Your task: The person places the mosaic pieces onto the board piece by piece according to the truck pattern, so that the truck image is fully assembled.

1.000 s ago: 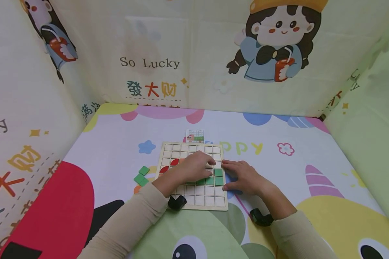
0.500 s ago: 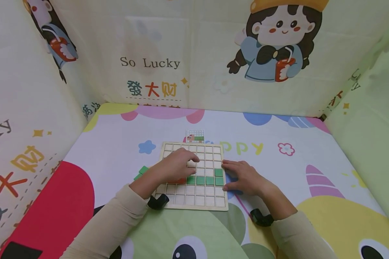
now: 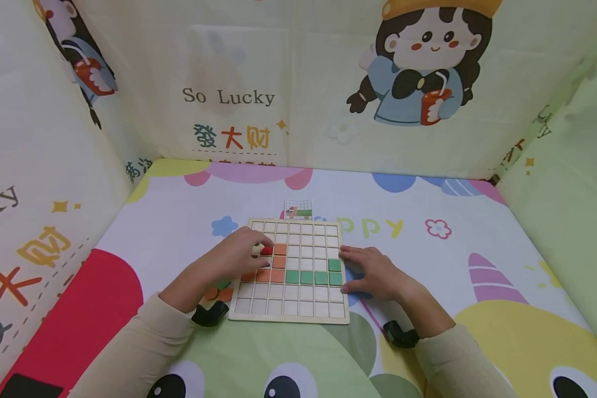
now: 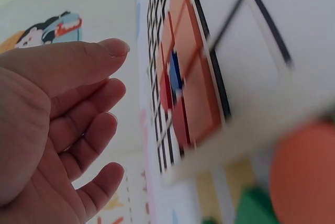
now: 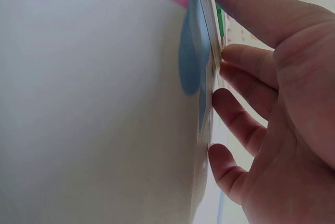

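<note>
A wooden grid board lies on the patterned cloth. Green square tiles fill a row of its cells on the right, and orange tiles sit on the left, beside a red piece. Over the board's left part hovers my left hand, fingers loosely bent and nothing between them. In the left wrist view it is apart from the board, where a small blue piece also shows among the orange tiles. My right hand touches the board's right edge with its fingertips and thumb.
Behind the board is a small picture card with a grid and coloured cells. Loose orange round pieces and some green ones lie left of the board, partly hidden by my left forearm. A printed cloth wall rises behind.
My left hand has moved left across the board, uncovering the orange tiles and the whole green row. It now hides the loose green tiles at the left. My right hand stays in place.
</note>
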Available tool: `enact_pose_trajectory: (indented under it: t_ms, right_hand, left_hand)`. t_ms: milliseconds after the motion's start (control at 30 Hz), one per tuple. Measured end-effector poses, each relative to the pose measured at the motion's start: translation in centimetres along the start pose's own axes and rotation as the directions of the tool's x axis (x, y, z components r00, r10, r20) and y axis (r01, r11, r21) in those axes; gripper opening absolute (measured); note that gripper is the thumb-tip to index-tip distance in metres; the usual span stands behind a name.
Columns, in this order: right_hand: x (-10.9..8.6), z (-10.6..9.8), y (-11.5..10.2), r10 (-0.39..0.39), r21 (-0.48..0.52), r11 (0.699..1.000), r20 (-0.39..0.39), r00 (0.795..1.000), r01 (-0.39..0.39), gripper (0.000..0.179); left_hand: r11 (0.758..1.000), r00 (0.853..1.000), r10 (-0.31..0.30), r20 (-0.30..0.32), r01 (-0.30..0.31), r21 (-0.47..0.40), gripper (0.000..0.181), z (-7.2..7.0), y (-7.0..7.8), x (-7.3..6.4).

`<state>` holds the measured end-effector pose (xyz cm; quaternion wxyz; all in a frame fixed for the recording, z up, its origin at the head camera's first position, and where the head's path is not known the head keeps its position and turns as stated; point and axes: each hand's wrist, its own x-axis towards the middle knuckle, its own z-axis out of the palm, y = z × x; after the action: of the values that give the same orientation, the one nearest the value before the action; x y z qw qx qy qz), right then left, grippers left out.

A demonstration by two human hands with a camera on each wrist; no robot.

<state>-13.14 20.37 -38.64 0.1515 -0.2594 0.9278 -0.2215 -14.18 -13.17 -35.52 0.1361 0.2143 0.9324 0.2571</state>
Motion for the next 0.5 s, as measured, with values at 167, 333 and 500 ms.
enact_pose_trajectory:
  t_ms: [167,333,500]
  right_hand:
    - [0.1,0.0,0.1,-0.008,-0.005,1.0,-0.002,1.0,0.008,0.08]
    - [0.0,0.0,0.1,-0.006,-0.002,1.0,-0.001,1.0,0.006,0.08]
    - [-0.1,0.0,0.1,-0.004,0.0,1.0,-0.001,1.0,0.004,0.08]
  left_hand:
    - [0.999,0.999,-0.034,-0.015,0.035,0.024,0.034,-0.8,-1.4,-1.2]
    - [0.998,0.999,-0.036,-0.029,0.037,0.053,0.034,-1.5,-2.8,-2.5]
    - [0.995,0.997,-0.064,-0.047,0.068,0.075,0.032,-1.9,-4.1,-3.6]
